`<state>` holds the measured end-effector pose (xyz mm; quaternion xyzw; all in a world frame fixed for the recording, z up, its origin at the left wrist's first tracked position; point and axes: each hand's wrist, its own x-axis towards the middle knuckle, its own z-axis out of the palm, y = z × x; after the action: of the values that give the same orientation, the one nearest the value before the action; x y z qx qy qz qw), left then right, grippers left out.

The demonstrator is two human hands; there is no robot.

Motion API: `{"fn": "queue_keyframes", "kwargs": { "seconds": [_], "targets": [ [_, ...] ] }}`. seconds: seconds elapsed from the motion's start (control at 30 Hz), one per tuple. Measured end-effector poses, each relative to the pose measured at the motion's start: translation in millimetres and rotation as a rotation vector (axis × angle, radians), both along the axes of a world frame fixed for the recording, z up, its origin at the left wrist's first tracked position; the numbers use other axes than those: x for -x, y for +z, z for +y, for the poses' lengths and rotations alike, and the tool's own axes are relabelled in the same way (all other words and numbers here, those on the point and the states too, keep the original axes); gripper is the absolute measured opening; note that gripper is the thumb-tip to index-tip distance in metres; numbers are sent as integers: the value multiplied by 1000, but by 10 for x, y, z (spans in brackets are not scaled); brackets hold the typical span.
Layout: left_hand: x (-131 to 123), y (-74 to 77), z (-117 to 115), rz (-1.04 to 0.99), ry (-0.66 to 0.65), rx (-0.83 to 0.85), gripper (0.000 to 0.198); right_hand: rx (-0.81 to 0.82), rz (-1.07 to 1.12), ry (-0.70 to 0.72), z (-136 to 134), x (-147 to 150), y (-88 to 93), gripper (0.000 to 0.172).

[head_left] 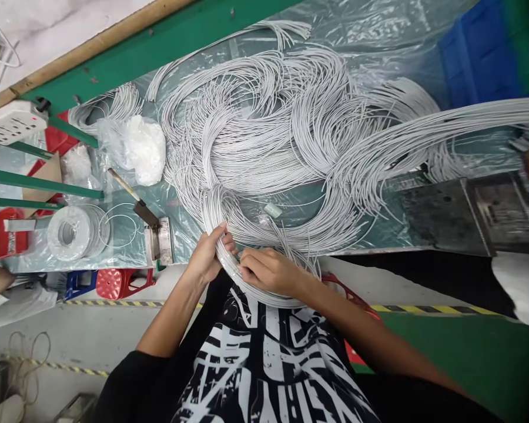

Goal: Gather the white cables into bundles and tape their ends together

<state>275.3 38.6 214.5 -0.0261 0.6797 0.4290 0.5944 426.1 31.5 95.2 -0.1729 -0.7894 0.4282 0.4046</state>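
Near the front edge of the tabletop [127, 244], at left, a white coil [87, 232] is noted, followed by a metal fixture [163, 244] at that edge. The left hand [209, 255] is wrapped around a wire bundle [212, 211], which is curved over the front edge toward the lap. The same bundle is pinched by the right hand [268, 270]; whether a tie is held cannot be told. Securing is judged to be in hand; a steady left grip is called for while the right fingers are worked.
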Motion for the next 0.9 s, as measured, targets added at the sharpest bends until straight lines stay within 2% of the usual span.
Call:
{"fn": "queue_keyframes", "kwargs": {
  "seconds": [0.07, 0.17, 0.2, 0.23, 0.3, 0.4, 0.47, 0.5, 0.57, 0.67, 0.73, 0.8, 0.9],
  "targets": [
    [-15, -12, -82, 8, -28, 8, 56, 52, 75, -153, 147, -35, -88, 36],
    [-19, -24, -218, 17, -57, 12, 59, 201, 175, -457, 566, -255, -224, 35],
    [-9, -27, -244, 23, -47, 2, 59, 231, 187, -527, 690, -352, -251, 34],
    [9, -30, -253, 29, -28, -10, 58, 270, 179, -522, 776, -443, -260, 32],
    [55, -44, -228, 29, 3, -18, 56, 375, 142, -321, 801, -566, -219, 29],
    [123, -67, -166, 2, -4, -26, 51, 516, 72, 106, 538, -522, -102, 31],
    [153, -71, -161, -14, -29, -54, 52, 603, 87, 201, 309, -373, -134, 36],
    [166, -70, -172, -19, -40, -70, 55, 663, 111, 214, 225, -286, -213, 40],
    [199, -82, -213, -17, -42, -99, 60, 745, 91, 176, 177, -133, -486, 45],
    [281, -172, -286, -13, 14, -119, 59, 653, -37, 13, 415, -36, -994, 59],
    [346, -298, -311, 2, 97, -62, 60, 536, -134, -99, 681, -60, -1234, 63],
    [400, -450, -289, 74, 249, 45, 66, 386, -237, -198, 935, -120, -1337, 56],
    [428, -581, -174, 135, 349, 94, 67, 106, -361, -341, 1185, -214, -1309, 41]
  ]
}}
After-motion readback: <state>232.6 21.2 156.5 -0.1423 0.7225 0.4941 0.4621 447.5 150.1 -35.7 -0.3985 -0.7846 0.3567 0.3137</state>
